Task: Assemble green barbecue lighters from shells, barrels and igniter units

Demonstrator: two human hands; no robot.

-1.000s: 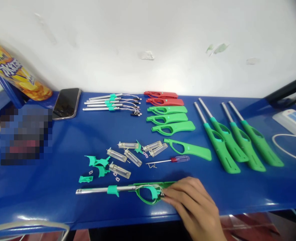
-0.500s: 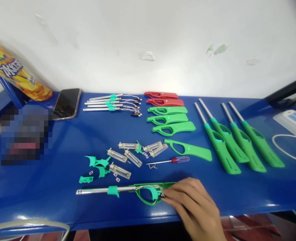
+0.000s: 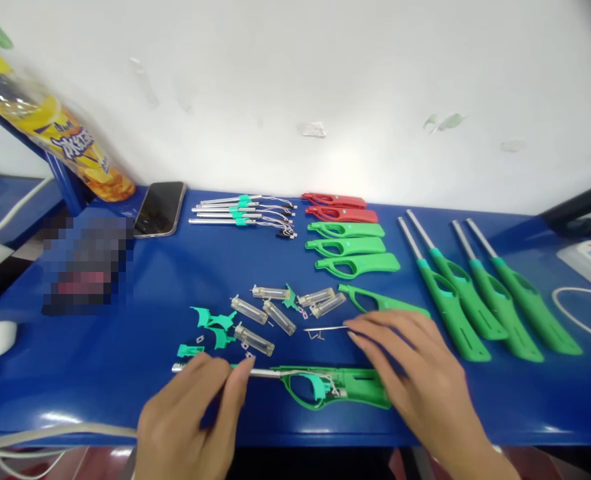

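An opened green lighter shell point(image 3: 365, 385) lies near the table's front edge, with a teal trigger point(image 3: 320, 387), thin wires and a metal tube point(image 3: 268, 373) in it. My left hand point(image 3: 190, 413) is closed around the tube, left of the shell. My right hand point(image 3: 420, 373) pinches the screwdriver point(image 3: 325, 328) near its shaft, covering its handle. Small screws point(image 3: 317, 335) lie beside the shaft. Clear fuel tanks point(image 3: 254, 340) and teal plastic parts point(image 3: 220, 335) are spread behind my left hand. Behind my right hand is a green shell half point(image 3: 380, 301).
Red shells point(image 3: 343, 215) and green shells point(image 3: 360, 265) lie in a column at the back, with metal tubes point(image 3: 225, 221) to their left. Several assembled lighters point(image 3: 450, 313) are at the right. A phone point(image 3: 159, 209) and a bottle point(image 3: 70, 143) stand back left.
My left hand has come into view and taken hold of the tube. My right hand has left the shell and closed on the screwdriver. The view has shifted left.
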